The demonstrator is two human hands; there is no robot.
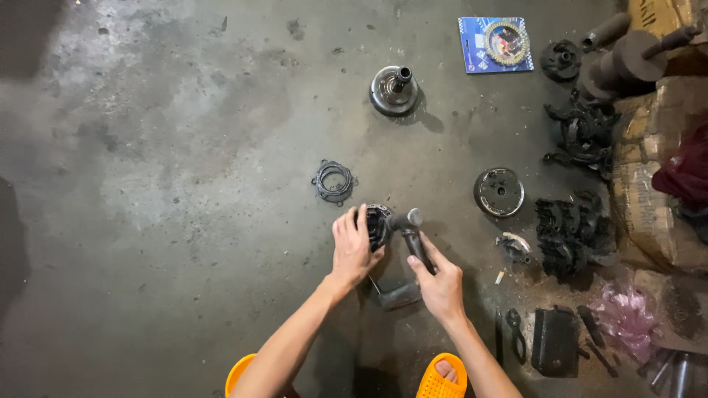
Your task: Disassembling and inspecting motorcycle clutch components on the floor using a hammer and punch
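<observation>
Part: dark round clutch part (378,225), frame centre on the floor, apparently tipped on edge.
Tool: hammer (414,239), handle running toward lower right.
Left hand (352,249): cupped around part.
Right hand (441,284): fist gripping handle.

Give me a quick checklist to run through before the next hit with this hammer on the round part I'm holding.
1. Left hand steadies the dark round part: ok.
2. Right hand grips the hammer handle: ok.
3. Hammer head at the part's edge: ok.
4. Left fingers clear of the hammer head: not ok, they wrap the part right beside it.
5. Part sits flat on the concrete floor: cannot tell, the hand hides it.
6. Ring gasket lies apart from the work: ok.
</observation>
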